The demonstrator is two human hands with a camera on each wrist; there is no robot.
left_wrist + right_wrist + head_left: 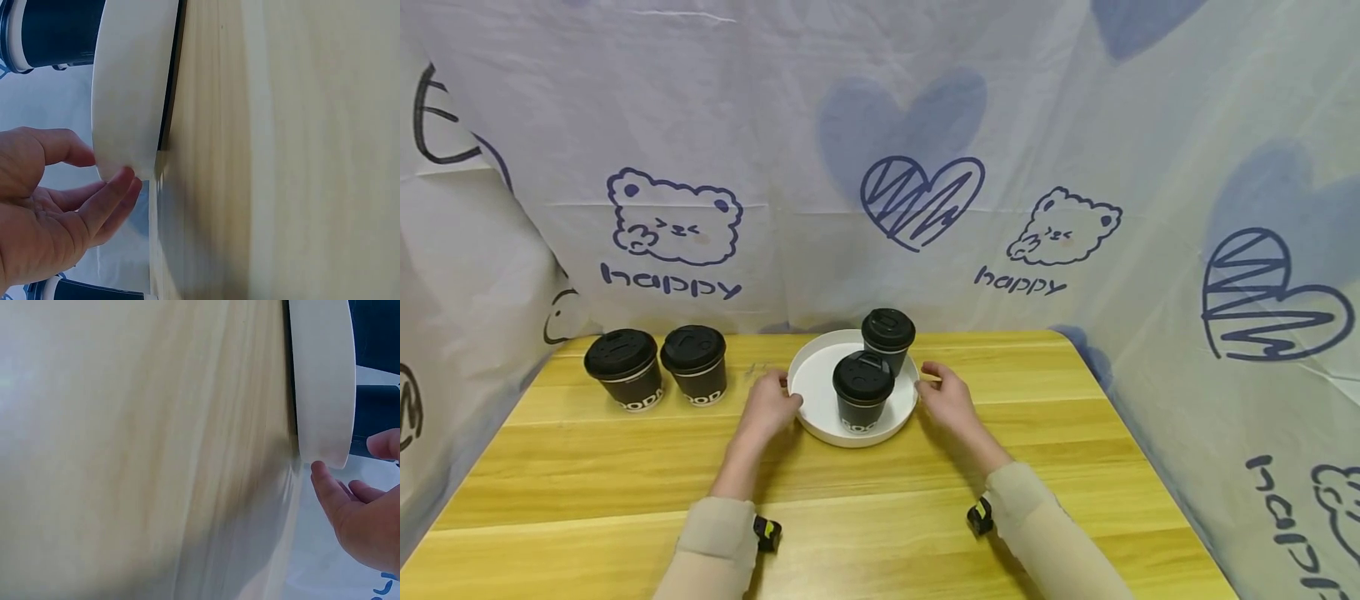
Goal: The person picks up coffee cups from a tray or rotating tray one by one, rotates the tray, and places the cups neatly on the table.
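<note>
A round white tray with a low rim carries two black lidded paper cups, a front cup and a rear cup, both upright. At the tray's left side, my left hand pinches the rim, thumb at the top edge and fingers against the outer wall. Across from it, my right hand is at the right side of the rim. In the right wrist view, a fingertip of that hand meets the lower edge of the tray wall, while its thumb stands apart from the rim.
Two more black lidded cups stand left of the tray, a left cup and a right cup. The wooden table reaches back to a white printed cloth, which also hangs along both sides.
</note>
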